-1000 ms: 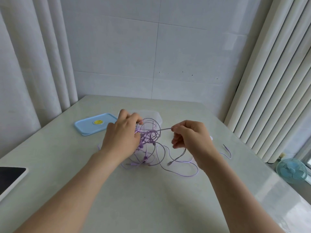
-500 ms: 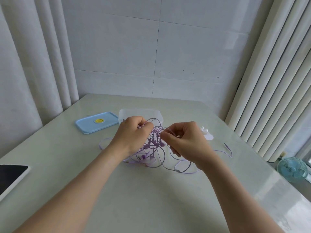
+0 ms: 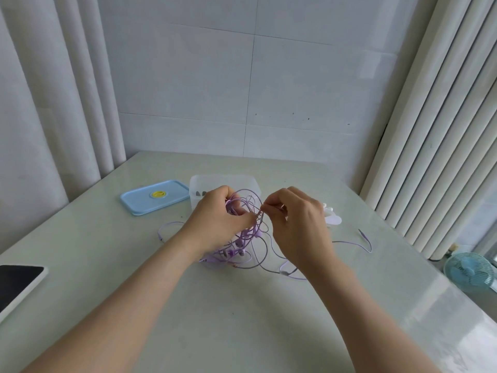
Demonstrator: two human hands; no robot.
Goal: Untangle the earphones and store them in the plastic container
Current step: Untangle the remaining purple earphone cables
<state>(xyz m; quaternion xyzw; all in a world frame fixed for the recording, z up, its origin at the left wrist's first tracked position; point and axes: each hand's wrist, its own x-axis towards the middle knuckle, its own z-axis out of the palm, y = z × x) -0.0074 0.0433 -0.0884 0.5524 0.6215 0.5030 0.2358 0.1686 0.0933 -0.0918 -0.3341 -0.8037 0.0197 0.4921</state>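
Hands sit close together over the middle of the table (image 3: pixel 242 319), nearer each other than a second ago, when my view showed the right one drawing a strand out to the right. The left hand (image 3: pixel 217 219) is curled round the upper part of the purple earphones (image 3: pixel 239 250), gripping the bundle of loops. The right hand (image 3: pixel 298 227) pinches one strand between thumb and fingertip, just beside the left thumb. That taut stretch between the hands is gone; the strand now bends in a short arc.

The tangle hangs from the left hand, its lower loops and earbuds resting on the table on the near side of the hands. One cable trails off to the right and ends in a plug (image 3: pixel 363 234); another loops out to the left.

The clear plastic container (image 3: pixel 223 179) stands open just beyond the hands, with none of the cable in it that I can see. Its blue lid (image 3: pixel 153 196) lies flat to its left. A small white object (image 3: pixel 332 218) peeks from behind the right hand. A dark-screened tablet (image 3: pixel 18 281) lies at the left edge, and a small blue fan (image 3: pixel 469 270) stands on the floor at far right.
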